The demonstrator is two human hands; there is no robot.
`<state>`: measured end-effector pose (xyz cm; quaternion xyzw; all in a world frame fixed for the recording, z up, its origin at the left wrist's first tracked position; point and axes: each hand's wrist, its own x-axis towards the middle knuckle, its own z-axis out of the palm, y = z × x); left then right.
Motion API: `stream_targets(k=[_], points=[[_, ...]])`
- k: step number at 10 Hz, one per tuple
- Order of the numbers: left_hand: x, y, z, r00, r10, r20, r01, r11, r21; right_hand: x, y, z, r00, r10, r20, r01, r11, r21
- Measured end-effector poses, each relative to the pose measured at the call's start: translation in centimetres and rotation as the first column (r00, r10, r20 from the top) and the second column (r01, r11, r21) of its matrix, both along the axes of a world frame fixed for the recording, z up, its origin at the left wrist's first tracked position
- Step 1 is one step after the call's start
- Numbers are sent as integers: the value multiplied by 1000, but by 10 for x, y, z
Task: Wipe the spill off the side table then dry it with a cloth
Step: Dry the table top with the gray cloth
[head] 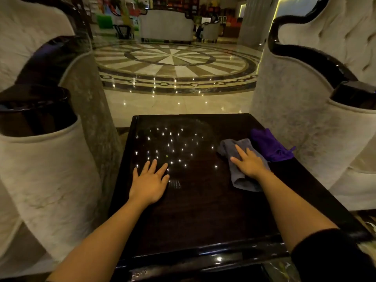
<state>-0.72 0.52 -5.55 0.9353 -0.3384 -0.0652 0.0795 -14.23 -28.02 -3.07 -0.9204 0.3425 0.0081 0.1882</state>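
With the right hand [251,162] pressed flat and open on the grey cloth [237,159] at the side table's [203,216] right and the left hand [149,180] spread empty on the wood, streaks could be left (the faint smear [179,127] lies farther back), or the purple cloth [268,145] nudged off the edge.

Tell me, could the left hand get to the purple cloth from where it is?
Probably not easily: the left hand lies flat across the table from the purple cloth, with the right hand between.
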Motion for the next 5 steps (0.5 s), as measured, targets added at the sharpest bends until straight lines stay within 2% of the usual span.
stream_targets(k=[2,4,5], points=[[2,0,0,1000,-4,-10,5,1000,2,20,4,-8,999,-34,-8,34,999,-16],[1,0,0,1000,-9,8,9,1000,-9,30,34,-8,993,120,15,-119,992,-52],[0,0,0,1000,-7,10,7,1000,-3,30,60,-7,967,251,44,-250,968,-31]])
